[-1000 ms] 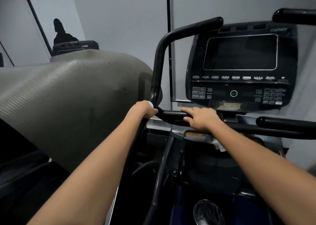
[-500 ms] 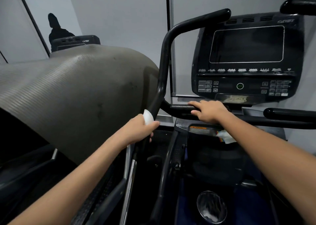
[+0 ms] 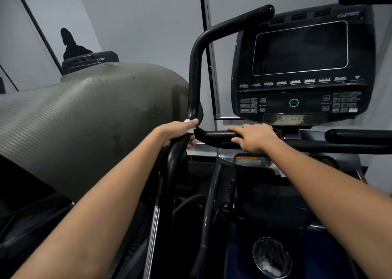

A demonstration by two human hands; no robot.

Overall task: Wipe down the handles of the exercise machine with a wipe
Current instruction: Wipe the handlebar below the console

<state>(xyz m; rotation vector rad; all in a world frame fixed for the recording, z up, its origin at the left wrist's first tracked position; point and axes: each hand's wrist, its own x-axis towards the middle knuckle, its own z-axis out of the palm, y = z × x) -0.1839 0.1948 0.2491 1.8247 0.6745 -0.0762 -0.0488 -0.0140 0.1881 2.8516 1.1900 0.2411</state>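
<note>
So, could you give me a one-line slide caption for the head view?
Left hand wipes the curved handle with a white wipe; right hand rests on the crossbar.

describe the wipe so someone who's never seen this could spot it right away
Start at the black console with the dark screen, then drop to the curved black handle on its left. The left hand grips that handle at its bend, and the wipe is the small white bit peeking out by the thumb, the only white thing on the black bars.
</note>
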